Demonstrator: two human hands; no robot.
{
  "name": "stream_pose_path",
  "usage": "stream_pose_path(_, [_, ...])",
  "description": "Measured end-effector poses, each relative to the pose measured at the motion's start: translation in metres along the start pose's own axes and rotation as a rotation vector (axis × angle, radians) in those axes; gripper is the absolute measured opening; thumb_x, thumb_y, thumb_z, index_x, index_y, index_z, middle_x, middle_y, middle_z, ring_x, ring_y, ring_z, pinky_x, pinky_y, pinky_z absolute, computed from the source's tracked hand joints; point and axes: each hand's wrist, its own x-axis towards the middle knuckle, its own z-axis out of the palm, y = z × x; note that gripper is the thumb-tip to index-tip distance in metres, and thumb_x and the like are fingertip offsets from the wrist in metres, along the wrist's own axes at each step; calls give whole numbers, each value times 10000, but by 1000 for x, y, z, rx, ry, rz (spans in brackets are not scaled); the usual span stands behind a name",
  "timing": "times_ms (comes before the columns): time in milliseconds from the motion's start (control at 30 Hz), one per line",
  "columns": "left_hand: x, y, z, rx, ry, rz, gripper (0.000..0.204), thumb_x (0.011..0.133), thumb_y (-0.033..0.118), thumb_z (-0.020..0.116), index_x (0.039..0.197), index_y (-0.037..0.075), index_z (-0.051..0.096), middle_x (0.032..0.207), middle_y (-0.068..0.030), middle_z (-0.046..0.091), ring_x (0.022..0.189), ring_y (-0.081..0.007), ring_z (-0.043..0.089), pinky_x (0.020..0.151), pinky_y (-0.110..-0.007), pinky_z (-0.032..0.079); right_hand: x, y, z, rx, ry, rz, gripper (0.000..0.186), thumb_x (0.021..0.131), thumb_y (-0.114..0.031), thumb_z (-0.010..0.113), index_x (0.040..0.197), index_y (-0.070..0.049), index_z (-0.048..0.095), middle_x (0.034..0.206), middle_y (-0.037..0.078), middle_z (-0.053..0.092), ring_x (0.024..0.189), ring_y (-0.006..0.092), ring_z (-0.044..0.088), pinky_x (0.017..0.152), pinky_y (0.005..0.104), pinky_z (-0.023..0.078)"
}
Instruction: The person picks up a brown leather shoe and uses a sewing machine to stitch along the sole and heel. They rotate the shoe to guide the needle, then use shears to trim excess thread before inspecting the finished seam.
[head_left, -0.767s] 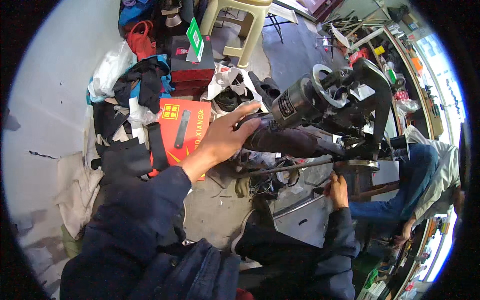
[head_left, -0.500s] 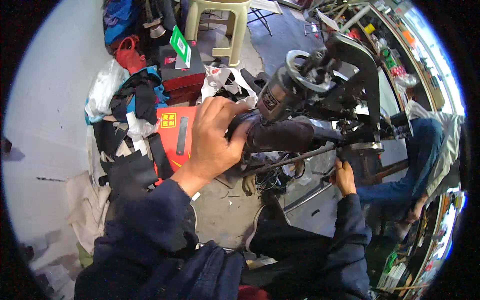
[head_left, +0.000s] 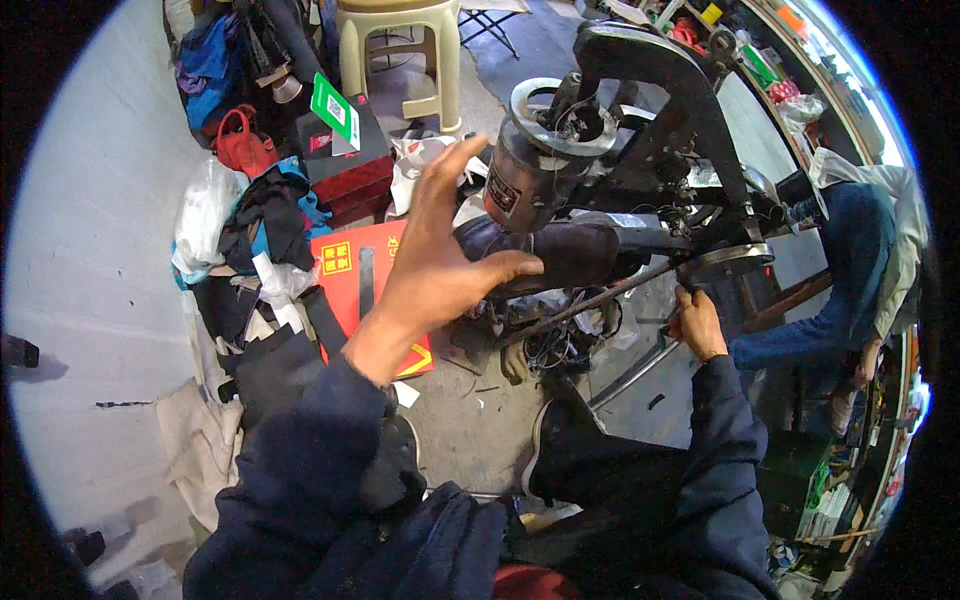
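A dark metal cobbler's sewing machine (head_left: 655, 130) with a thick curved frame and a round drum-like head stands before me. On its narrow arm sits a dark brown leather shoe (head_left: 575, 250), partly hidden behind the head and my left hand. My left hand (head_left: 430, 255) is open beside the shoe's near end, thumb stretched out and fingers spread. My right hand (head_left: 699, 325) closes around a small handle just under the machine's round metal wheel (head_left: 735, 258); my fingers cover most of that handle.
Left of the machine lie a red box (head_left: 400, 345), black fabric scraps (head_left: 275, 375) and a white plastic bag (head_left: 207, 215). Behind are a dark box (head_left: 345, 165) with a green sign and a cream stool (head_left: 400, 40). At right sits another person in jeans (head_left: 850, 260).
My left hand has loosened from the shoe, its fingers spreading and thumb lifting. My right hand stays at the handle beneath the wheel. The whole view has shifted slightly.
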Motion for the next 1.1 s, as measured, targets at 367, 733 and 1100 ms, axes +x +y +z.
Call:
stream_pose_path(367, [2,7,17,-82,-90,-259,963,660,290,975,1440,47,465,1422,-184,534,1378,-358,509,1155,-409,396,6,8,0,24,-1,15,396,1069,-376,559,1095,18,578,704,119,626,539,218,608,505,364,474])
stream_pose_path(733, [-42,-17,4,-59,-242,-363,743,887,186,817,1518,42,451,1402,-152,603,1280,-236,589,1065,-356,470,4,4,0,25,-8,9,371,1061,-388,570,1061,-17,572,712,87,627,539,207,621,488,349,505])
stream_pose_path(1100, [-42,-16,6,-286,-255,-514,669,894,125,806,1478,39,491,1224,-100,712,1121,-157,655,1002,-317,504,-14,-13,-2,97,12,-159,358,1066,-389,581,943,-55,544,668,41,569,520,144,553,488,290,439])
